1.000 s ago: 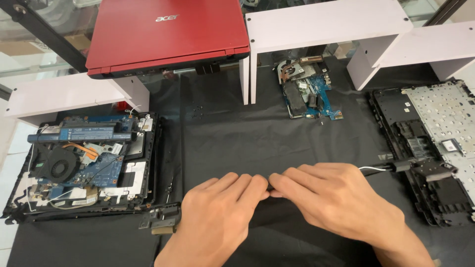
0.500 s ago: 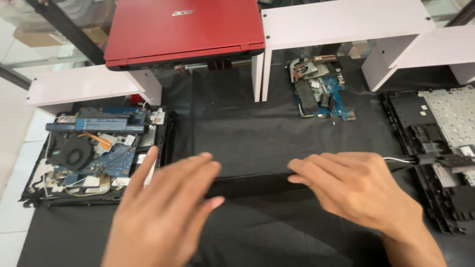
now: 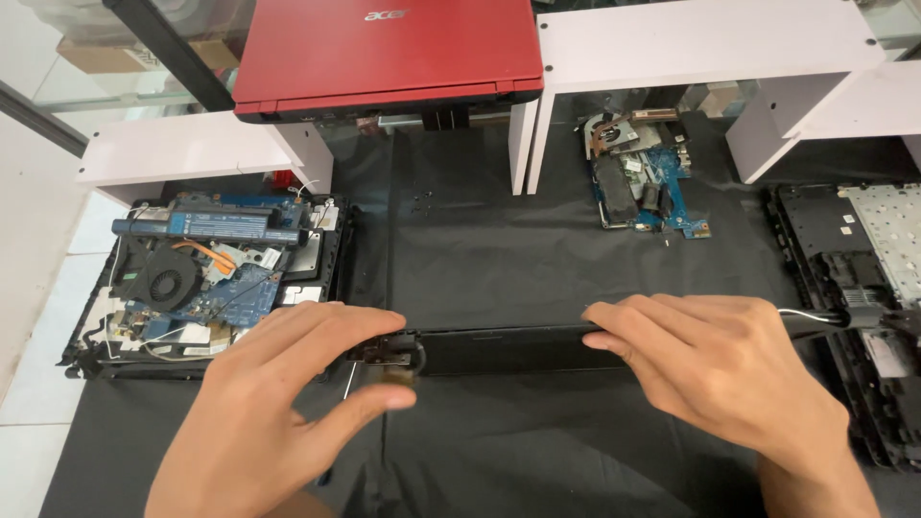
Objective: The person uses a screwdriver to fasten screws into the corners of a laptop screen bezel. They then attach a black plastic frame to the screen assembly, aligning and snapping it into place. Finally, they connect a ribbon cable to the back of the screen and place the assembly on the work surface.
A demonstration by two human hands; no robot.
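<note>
While both hands lay spread over the black cloth, the left hand (image 3: 273, 408) had its fingers (image 3: 331, 326) loosely opened and fanned out, their tips resting on the left end of a long black bar-shaped part (image 3: 508, 347) where a small metal hinge bracket (image 3: 389, 353) stuck out, and the thumb reached under toward that bracket; nothing was clamped in this hand. The right hand (image 3: 715, 369) sat on the bar's right end with its fingers (image 3: 638, 321) flat and close together, pressing down on the top edge rather than curling round it. The bar lay crosswise in the middle of the tabletop (image 3: 499, 249), on the black cloth, between the two hands. Just left of the left hand lay an opened laptop base (image 3: 206, 278) with a fan, blue circuit board and long battery exposed. Beyond the bar, near the back right, sat a loose blue circuit board (image 3: 643, 182) with a copper heat pipe. To the far right lay a black keyboard frame (image 3: 859, 288), and a thin cable ran from it toward the right hand. A closed red laptop (image 3: 384, 48) rested on white risers (image 3: 705, 43) at the back.
</note>
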